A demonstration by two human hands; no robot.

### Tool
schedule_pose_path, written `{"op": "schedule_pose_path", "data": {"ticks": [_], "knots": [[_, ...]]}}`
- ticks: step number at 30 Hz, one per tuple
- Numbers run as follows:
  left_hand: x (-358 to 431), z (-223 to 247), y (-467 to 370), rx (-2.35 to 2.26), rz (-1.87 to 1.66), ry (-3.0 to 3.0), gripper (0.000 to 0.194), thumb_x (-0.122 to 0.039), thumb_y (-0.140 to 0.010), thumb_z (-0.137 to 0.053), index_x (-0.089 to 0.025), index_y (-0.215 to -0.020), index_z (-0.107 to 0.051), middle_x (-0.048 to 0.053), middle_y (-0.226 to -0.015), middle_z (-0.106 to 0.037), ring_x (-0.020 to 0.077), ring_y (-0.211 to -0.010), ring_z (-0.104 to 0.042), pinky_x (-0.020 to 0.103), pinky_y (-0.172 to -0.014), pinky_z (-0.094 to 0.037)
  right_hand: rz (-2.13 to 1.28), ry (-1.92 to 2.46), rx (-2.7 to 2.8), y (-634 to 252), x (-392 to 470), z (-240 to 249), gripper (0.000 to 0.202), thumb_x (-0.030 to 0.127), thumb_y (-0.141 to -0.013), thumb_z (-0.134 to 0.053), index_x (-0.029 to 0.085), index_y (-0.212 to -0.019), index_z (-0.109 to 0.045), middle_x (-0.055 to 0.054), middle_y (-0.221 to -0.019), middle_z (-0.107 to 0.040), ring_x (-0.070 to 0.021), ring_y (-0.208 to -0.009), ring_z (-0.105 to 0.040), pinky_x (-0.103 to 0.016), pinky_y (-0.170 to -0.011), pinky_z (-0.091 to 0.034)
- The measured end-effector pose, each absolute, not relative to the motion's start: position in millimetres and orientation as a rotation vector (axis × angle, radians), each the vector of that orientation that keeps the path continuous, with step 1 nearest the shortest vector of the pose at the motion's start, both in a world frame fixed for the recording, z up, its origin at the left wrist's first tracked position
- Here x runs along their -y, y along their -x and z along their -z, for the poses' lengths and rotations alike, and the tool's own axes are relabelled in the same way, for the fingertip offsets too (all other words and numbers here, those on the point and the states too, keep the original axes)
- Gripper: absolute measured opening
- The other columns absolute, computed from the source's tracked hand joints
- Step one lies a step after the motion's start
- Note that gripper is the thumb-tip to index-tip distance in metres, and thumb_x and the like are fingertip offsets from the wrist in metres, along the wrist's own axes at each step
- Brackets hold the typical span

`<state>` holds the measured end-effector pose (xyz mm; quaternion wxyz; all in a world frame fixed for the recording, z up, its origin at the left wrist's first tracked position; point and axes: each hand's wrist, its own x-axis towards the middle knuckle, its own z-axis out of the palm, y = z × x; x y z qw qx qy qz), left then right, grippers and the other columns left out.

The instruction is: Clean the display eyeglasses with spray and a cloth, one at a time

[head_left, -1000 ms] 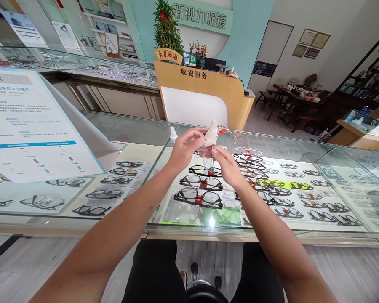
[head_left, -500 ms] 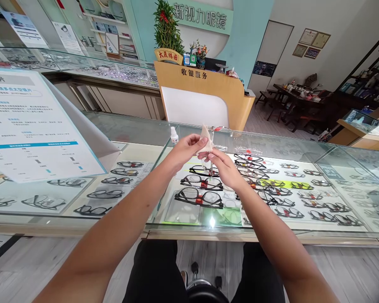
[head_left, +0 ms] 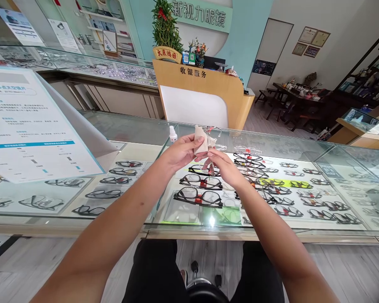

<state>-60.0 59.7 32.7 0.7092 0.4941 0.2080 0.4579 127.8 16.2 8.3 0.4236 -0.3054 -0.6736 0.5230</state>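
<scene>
My left hand (head_left: 183, 152) pinches a folded beige cloth (head_left: 200, 139) between thumb and fingers, above the glass counter. Close beside it, my right hand (head_left: 224, 165) is closed on a pair of thin-framed glasses (head_left: 219, 131), its fingertips near the cloth's lower edge. The cloth lies against the glasses, and part of their frame is hidden behind the cloth and fingers. A small white bottle (head_left: 173, 134) stands upright on the counter just left of my left hand.
Under the glass top of the display counter (head_left: 183, 232) lie rows of glasses, among them a black-framed pair (head_left: 198, 197). A printed sign (head_left: 41, 126) stands at the left. Across the aisle is a wooden cashier desk (head_left: 240, 107) with a potted plant (head_left: 167, 31).
My left hand and the cloth have shifted slightly left, and the cloth now spreads wider across the glasses. My right hand keeps its grip. The view has moved a little.
</scene>
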Motion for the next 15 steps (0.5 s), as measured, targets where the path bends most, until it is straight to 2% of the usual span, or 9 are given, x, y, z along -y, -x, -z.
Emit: {"op": "schedule_pose_path", "data": {"ticks": [5, 9, 11, 15], "knots": [[-62.7, -30.5, 63.5, -0.456, -1.049, -1.014, 0.042, -0.032, -0.066, -0.108, -0.013, -0.079, -0.073, 0.002, -0.069, -0.069, 0.0138, -0.055, -0.062, 0.026, -0.048, -0.05, -1.3, 0.783, 1.678, -126.6, -16.5, -8.4, 0.031, 0.05, -0.105, -0.055, 0.024, -0.099, -0.071, -0.005, -0.106, -0.077, -0.0208, -0.087, -0.068, -0.035, -0.072, -0.045], [-64.6, -28.2, 64.2, -0.508, -1.1, -0.959, 0.034, -0.022, -0.07, -0.104, -0.014, -0.087, -0.076, 0.004, -0.082, -0.076, 0.016, -0.074, -0.072, 0.027, -0.067, -0.061, -1.032, 0.833, 1.745, -127.7, -17.2, -6.5, 0.03, 0.045, -0.106, -0.057, 0.023, -0.091, -0.071, -0.005, -0.102, -0.064, -0.0217, -0.103, -0.06, -0.037, -0.095, -0.048], [-64.5, -28.5, 63.3, -0.507, -1.095, -0.984, 0.034, -0.023, -0.071, -0.105, -0.014, -0.088, -0.077, 0.003, -0.078, -0.074, 0.0161, -0.074, -0.071, 0.027, -0.068, -0.06, -0.958, 0.829, 1.784, -128.3, -17.4, -5.9, 0.03, 0.043, -0.107, -0.056, 0.023, -0.092, -0.072, -0.004, -0.101, -0.061, -0.0219, -0.104, -0.058, -0.038, -0.102, -0.047], [-64.2, -29.3, 61.2, -0.453, -1.108, -1.051, 0.039, -0.03, -0.066, -0.108, -0.013, -0.086, -0.079, 0.003, -0.076, -0.071, 0.0145, -0.07, -0.065, 0.026, -0.061, -0.053, -0.922, 0.798, 1.809, -128.0, -16.7, -5.6, 0.032, 0.042, -0.11, -0.052, 0.023, -0.1, -0.075, -0.005, -0.103, -0.062, -0.0223, -0.105, -0.058, -0.04, -0.106, -0.046]]}}
